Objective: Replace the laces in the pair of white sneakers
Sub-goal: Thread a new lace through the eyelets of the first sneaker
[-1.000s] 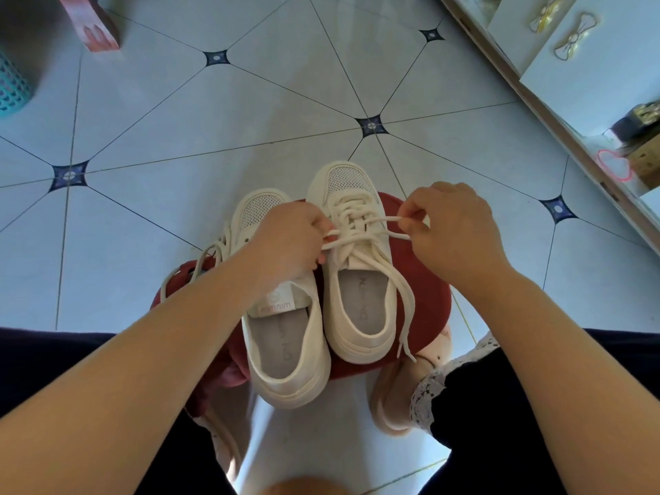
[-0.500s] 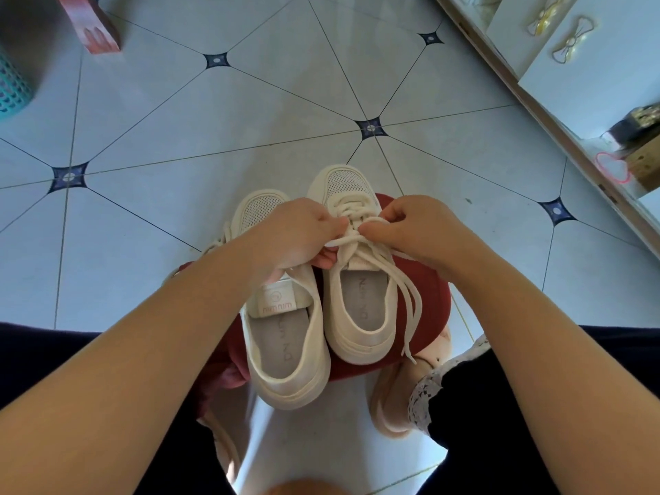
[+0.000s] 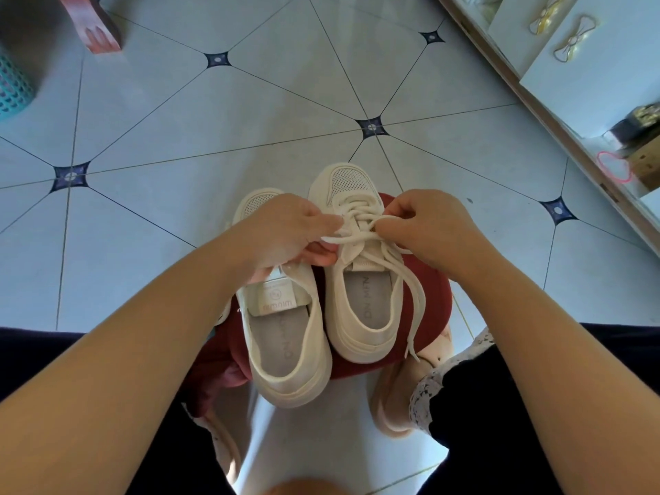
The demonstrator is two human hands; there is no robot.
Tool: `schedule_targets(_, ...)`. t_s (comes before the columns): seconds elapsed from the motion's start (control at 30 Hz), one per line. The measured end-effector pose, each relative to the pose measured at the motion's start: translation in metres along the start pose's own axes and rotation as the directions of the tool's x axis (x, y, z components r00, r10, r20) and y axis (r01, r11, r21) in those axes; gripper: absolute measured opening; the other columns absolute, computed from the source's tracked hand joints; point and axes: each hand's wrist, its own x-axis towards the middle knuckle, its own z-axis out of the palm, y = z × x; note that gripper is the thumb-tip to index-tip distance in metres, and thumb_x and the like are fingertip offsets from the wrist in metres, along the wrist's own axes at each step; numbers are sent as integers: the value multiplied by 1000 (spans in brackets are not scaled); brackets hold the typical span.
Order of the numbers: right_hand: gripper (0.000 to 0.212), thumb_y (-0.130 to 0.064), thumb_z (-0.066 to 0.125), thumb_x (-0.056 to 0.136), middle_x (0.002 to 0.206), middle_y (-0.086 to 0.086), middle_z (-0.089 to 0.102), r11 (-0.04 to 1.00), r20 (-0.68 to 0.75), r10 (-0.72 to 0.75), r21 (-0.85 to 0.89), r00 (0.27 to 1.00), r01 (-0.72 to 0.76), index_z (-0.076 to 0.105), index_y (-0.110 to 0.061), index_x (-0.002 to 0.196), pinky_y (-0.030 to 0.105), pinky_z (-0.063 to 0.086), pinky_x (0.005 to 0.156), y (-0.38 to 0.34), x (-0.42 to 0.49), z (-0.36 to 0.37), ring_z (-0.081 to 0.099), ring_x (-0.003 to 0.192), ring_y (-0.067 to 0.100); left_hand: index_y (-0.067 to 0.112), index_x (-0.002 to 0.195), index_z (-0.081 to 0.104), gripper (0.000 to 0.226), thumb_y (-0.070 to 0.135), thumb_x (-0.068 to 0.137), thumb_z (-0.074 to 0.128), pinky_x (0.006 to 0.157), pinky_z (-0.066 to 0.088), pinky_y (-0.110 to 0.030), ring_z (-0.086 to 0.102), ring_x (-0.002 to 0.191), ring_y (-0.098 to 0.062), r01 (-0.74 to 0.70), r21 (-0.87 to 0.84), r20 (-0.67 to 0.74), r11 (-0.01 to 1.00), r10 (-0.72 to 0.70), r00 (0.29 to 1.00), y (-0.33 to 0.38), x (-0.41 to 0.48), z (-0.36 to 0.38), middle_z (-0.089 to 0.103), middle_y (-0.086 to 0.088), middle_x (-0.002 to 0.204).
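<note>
Two white sneakers stand side by side on a dark red round stool (image 3: 434,298), toes pointing away from me. The right sneaker (image 3: 360,316) has a white lace (image 3: 410,280) threaded through its eyelets, with loose ends trailing down its right side. My left hand (image 3: 285,230) pinches the lace at the left of the tongue. My right hand (image 3: 428,226) pinches the lace at the right of the tongue. The left sneaker (image 3: 285,344) lies partly under my left hand; its lacing is hidden.
The stool stands on a pale tiled floor (image 3: 214,119) between my knees. A teal basket (image 3: 14,91) and a red object (image 3: 96,30) sit at the far left. A white shelf unit (image 3: 571,66) with small items runs along the right.
My right hand pulled the lace out to the right, came in close to my left hand over the tongue, and now sits slightly apart from it again. The sneakers stayed put.
</note>
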Motion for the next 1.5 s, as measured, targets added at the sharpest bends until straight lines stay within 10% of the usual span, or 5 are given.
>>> schedule_targets(0.6,14,-24,57,83,71,-2,64,1000,-145,-9,2,989,10,60,-13,73,22,44,60,4,-1,4,54,65,10,5,71,59,23,13,91,50,71,53,-38,69,67,-26,17,178,-69,984,-5,998,3,5,2,70,-12,66)
schedule_targets(0.83,12,-25,66,79,88,-8,58,993,-217,-113,-47,970,106,55,-25,86,7,31,63,8,-12,-14,52,82,8,21,79,55,16,35,86,59,66,43,-10,60,67,-7,-214,413,-315,885,359,879,12,-4,-3,58,7,74)
schedule_targets(1.03,5,-24,65,81,71,-16,59,987,-51,-123,-113,991,117,67,-29,80,5,36,60,3,-20,-16,53,68,1,29,76,66,13,40,71,71,67,39,-14,55,72,-2,-343,629,46,697,408,912,13,-20,6,62,12,74)
schedule_targets(1.17,14,-23,61,86,85,-12,63,991,16,-95,-90,995,96,69,-28,96,17,40,72,7,-18,-14,58,83,6,29,114,63,32,31,82,65,80,37,-20,50,84,-4,-300,699,-60,649,471,880,7,-13,3,63,13,102)
schedule_targets(1.5,13,-28,64,82,75,-17,57,991,-7,-130,-17,992,130,53,-35,79,2,36,58,4,-17,-4,53,72,-4,24,93,59,25,28,73,74,68,40,-16,53,72,-4,-367,620,-64,693,512,857,-1,-7,20,57,14,82)
